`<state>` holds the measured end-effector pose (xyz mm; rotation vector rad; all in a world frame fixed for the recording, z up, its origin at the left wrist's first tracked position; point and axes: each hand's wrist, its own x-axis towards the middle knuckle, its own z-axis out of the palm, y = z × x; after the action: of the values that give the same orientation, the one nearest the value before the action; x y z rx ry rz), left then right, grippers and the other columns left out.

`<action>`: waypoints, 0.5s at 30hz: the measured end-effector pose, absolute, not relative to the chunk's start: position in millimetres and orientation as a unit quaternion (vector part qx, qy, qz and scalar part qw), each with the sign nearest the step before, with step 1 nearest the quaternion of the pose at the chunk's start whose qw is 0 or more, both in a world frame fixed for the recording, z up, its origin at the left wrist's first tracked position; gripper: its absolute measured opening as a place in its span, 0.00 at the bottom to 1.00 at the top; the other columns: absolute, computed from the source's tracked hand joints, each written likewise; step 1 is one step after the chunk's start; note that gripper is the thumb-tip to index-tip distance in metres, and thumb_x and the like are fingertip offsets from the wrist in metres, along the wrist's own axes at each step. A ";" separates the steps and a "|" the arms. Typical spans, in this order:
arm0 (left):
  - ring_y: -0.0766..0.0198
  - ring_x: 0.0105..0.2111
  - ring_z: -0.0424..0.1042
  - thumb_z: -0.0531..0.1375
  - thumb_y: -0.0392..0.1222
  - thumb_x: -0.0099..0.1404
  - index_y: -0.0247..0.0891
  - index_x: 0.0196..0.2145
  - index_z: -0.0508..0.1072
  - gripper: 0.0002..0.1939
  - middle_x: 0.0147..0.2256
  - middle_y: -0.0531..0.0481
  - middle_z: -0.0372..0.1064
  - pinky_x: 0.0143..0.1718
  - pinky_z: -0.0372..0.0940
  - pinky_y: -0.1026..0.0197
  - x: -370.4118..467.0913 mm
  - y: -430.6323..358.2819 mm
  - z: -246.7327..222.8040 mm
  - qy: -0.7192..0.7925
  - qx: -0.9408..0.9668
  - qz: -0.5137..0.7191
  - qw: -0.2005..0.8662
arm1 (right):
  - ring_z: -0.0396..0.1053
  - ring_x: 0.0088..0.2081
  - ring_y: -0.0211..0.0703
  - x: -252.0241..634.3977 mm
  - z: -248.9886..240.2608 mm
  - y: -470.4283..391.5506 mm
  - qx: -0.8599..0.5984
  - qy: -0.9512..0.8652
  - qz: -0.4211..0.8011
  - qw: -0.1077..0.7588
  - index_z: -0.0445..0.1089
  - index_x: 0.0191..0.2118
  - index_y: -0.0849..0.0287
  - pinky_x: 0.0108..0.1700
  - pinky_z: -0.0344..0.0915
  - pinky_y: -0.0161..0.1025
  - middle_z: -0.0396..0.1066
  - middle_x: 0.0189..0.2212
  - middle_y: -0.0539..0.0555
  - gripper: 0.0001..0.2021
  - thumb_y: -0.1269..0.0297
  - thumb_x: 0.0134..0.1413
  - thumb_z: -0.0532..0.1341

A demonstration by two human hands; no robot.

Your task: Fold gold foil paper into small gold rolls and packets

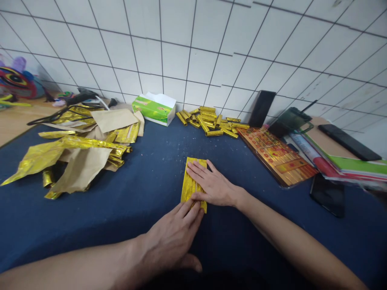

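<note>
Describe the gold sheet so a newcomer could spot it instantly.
On the dark blue tabletop, look where the left hand and right hand converge. The gold sheet lies flat beneath their fingers, unlike the rolled tubes behind and heaped scraps at left.

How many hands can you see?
2. The left hand has its fingers at the near end of the gold sheet; the right hand lies flat on the sheet, farther up. No other hands show.
</note>
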<state>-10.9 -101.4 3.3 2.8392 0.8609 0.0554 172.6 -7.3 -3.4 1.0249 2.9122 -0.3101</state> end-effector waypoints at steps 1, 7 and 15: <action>0.48 0.60 0.45 0.48 0.69 0.53 0.23 0.58 0.53 0.49 0.58 0.30 0.50 0.58 0.47 0.54 -11.2 -101.3 2.6 0.288 0.954 0.016 0.087 | 0.33 0.64 0.52 172.7 -3.5 -7.4 0.331 0.938 -0.103 0.017 0.41 0.63 0.60 0.60 0.32 0.59 0.36 0.64 0.58 0.37 0.40 0.54 0.41; 0.48 0.60 0.46 0.48 0.69 0.53 0.24 0.58 0.54 0.48 0.58 0.31 0.50 0.58 0.46 0.53 -11.5 -100.7 2.6 0.289 0.951 0.004 0.114 | 0.39 0.63 0.45 179.4 -3.9 -1.5 0.342 0.921 -0.177 -0.063 0.40 0.63 0.59 0.61 0.36 0.55 0.42 0.63 0.57 0.29 0.52 0.59 0.44; 0.47 0.59 0.48 0.48 0.69 0.53 0.22 0.58 0.53 0.49 0.58 0.30 0.49 0.58 0.46 0.53 -11.5 -100.9 1.1 0.285 0.952 0.001 0.112 | 0.37 0.63 0.51 181.8 -4.7 5.5 0.369 0.921 -0.121 -0.014 0.42 0.63 0.59 0.60 0.36 0.59 0.40 0.63 0.57 0.31 0.49 0.58 0.45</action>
<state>-11.5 -100.9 1.1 2.7954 0.8362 0.0029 181.8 5.5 -4.7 1.1694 2.9214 -0.3829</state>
